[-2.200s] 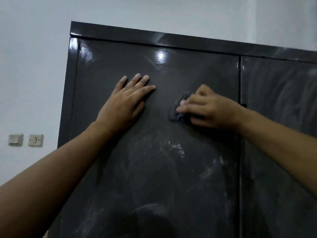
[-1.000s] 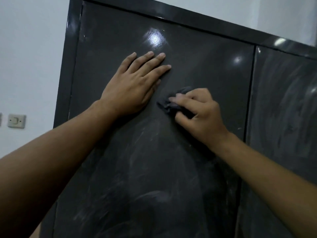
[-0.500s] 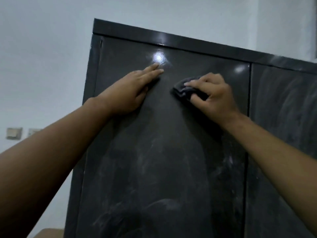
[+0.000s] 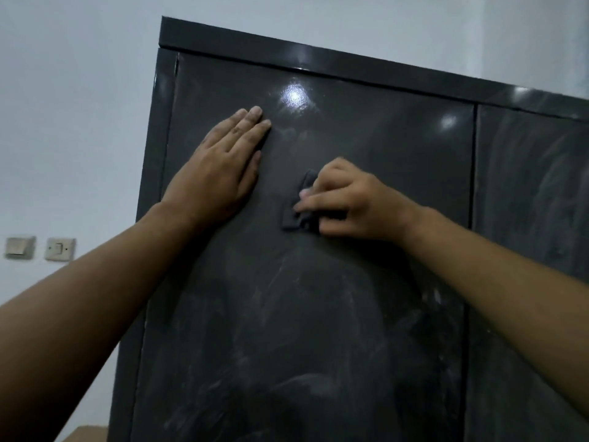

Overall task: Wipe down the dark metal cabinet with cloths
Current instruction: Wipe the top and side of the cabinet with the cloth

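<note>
Head view | left hand flat, fingers straight, pressing on cabinet; right hand curled round dark cloth, rubbing door | wall switches off to left

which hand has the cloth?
The right hand: its fingers curl over the dark cloth, pressing it to the cabinet door. The left hand lies flat on the same door, fingers straight, no cloth showing.
</note>
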Demonstrator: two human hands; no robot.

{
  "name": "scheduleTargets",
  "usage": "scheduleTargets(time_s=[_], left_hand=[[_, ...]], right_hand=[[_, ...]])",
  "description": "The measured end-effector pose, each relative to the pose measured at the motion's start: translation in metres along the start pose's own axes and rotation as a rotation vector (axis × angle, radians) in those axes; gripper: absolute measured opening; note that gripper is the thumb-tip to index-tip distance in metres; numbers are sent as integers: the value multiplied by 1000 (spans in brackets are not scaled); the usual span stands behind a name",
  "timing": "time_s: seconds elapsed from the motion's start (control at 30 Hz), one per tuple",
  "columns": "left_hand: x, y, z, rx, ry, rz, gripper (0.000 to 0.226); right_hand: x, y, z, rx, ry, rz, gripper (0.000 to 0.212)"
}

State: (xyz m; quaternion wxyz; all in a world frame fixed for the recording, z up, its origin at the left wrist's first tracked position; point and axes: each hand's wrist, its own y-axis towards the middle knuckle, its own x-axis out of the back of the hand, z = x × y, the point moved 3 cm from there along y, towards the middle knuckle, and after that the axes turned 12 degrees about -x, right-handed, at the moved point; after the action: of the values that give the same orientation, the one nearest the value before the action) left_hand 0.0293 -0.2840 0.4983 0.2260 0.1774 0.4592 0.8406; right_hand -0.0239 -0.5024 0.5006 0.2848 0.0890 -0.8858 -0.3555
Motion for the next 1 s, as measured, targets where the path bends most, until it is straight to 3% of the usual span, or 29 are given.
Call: scheduleTargets(time_s=[0.13,0.17,0.23,0.33,0.43,0.5,0.63,0.7,0.77,0.9,1.0], left_hand=[[0,-4,-2,8,70,16,52],[1,-4,-2,24,107,19,53],[0,-5,-3,60,159,16,53],[2,-4,-2,108,182,8,54],[2,-5,-3,124,163,34,56],[2,-5,-3,125,162,38,57],[1,-5,-2,130,159,29,56],[1,-6,-1,126,151,28,57],[1,-6,0,126,138,20,57],[3,-6,1,118,121,2,57],[3,-8,2,117,112,3,57]], right_hand=[[26,15,-33,-574,-79,-501,29],[22,16,-32,-629,-109,-580,30],[6,13,-22,-524,-118,-544,30],[-6,-1,-3,-105,-28,-197,27],[8,2,-12,63,-10,70,25],[25,15,-30,-19,-74,-35,23],[48,44,-60,-572,-146,-481,28],[40,58,-59,-715,-138,-584,30],[26,64,-46,-677,-120,-589,29],[3,47,-12,-353,-36,-343,28],[12,48,-15,-241,-49,-234,26]])
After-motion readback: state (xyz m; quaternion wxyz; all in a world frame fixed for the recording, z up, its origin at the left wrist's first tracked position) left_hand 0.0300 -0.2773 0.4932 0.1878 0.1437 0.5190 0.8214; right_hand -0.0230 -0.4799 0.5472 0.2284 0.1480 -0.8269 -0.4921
